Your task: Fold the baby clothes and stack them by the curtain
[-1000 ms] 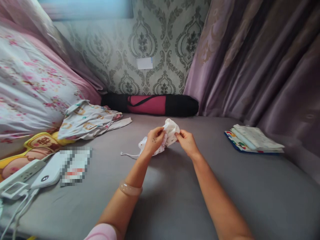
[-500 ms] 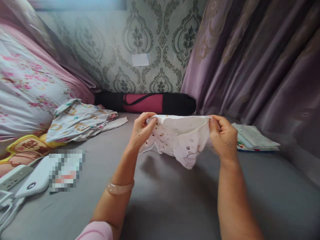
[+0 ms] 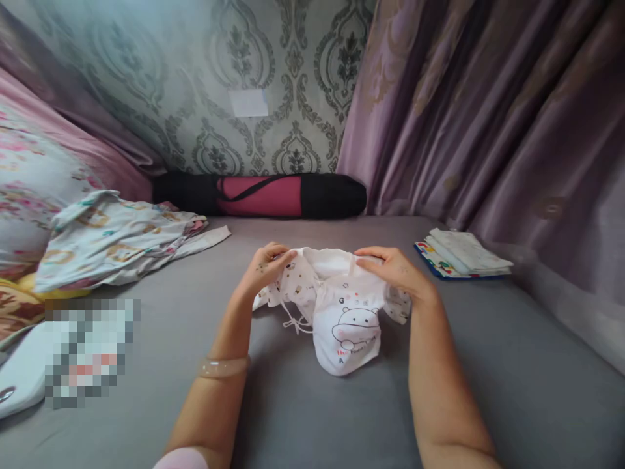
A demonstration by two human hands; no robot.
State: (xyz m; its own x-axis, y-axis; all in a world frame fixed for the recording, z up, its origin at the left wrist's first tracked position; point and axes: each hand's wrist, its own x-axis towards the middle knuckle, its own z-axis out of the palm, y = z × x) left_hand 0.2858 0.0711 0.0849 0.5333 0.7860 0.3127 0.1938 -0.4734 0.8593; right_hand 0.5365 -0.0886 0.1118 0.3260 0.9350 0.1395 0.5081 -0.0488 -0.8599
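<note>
A small white baby shirt (image 3: pixel 349 326) with a hippo print, patterned sleeves and tie strings lies spread on the grey bed sheet (image 3: pixel 312 423). Its neckline faces away from me. My left hand (image 3: pixel 269 266) pinches the left shoulder between thumb and fingers. On the opposite shoulder, my right hand (image 3: pixel 395 270) has the cloth between its thumb and straight fingers. The shirt's lower front is rounded and partly folded under, and its right sleeve shows below my right hand.
At the right lies a stack of folded clothes (image 3: pixel 469 253). Loose printed clothes (image 3: pixel 117 238) are heaped at the left, near a white device (image 3: pixel 34 368) and a blurred packet (image 3: pixel 92 355). A black and maroon long bag (image 3: pixel 258 195) rests along the wall.
Both hands have lowered the shirt from the air onto the bed. Its front has unfolded, so the hippo print and the tie strings show. The view has shifted to the right.
</note>
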